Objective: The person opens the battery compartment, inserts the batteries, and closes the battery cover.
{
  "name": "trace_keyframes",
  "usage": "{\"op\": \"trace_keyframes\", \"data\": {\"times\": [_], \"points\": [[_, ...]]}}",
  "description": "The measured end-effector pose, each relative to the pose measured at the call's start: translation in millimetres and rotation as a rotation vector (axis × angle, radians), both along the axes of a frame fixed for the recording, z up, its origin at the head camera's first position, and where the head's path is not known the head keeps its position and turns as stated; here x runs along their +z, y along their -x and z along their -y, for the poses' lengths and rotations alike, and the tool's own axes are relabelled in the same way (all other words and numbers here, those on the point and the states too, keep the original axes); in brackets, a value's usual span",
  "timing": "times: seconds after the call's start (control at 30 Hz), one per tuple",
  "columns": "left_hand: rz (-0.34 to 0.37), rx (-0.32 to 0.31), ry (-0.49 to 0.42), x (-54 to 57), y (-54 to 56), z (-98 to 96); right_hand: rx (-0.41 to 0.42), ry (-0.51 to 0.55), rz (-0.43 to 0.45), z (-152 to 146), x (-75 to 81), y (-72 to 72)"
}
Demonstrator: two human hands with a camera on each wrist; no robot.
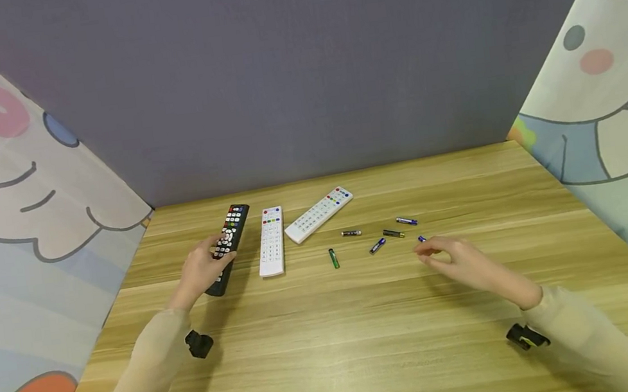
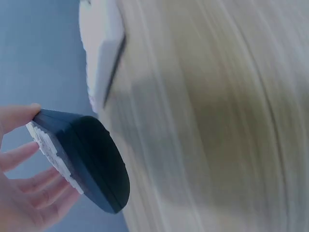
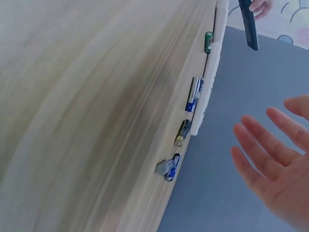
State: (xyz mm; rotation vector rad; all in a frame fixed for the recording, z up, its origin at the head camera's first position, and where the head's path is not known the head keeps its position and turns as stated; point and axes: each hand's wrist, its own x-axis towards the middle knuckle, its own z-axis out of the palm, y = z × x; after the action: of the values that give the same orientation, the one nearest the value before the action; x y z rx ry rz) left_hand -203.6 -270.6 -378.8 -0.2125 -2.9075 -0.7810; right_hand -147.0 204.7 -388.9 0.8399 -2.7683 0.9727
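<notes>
My left hand grips a black remote control at the left of the table. In the left wrist view the black remote is tilted, its buttoned face toward the fingers and its near end raised off the wood. My right hand hovers over the right part of the table, beside a blue battery that it partly hides. In the right wrist view the fingers of the right hand are spread loosely, with nothing between them.
Two white remotes lie at centre left, one lengthwise and one slanted. Several loose batteries lie right of them: a green one, dark ones and blue ones. A grey panel stands behind the wooden table.
</notes>
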Motion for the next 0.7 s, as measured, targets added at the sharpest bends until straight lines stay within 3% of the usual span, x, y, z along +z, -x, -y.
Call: {"op": "trace_keyframes", "data": {"times": [0.37,0.7], "points": [[0.006,-0.038,-0.257,18.0,-15.5,-33.8,0.047,0.098,0.054,17.0,9.6,-6.3],[0.007,-0.130,-0.519,29.6,-26.2,-62.7,0.081,0.194,0.073,33.7,12.2,-8.9]]}}
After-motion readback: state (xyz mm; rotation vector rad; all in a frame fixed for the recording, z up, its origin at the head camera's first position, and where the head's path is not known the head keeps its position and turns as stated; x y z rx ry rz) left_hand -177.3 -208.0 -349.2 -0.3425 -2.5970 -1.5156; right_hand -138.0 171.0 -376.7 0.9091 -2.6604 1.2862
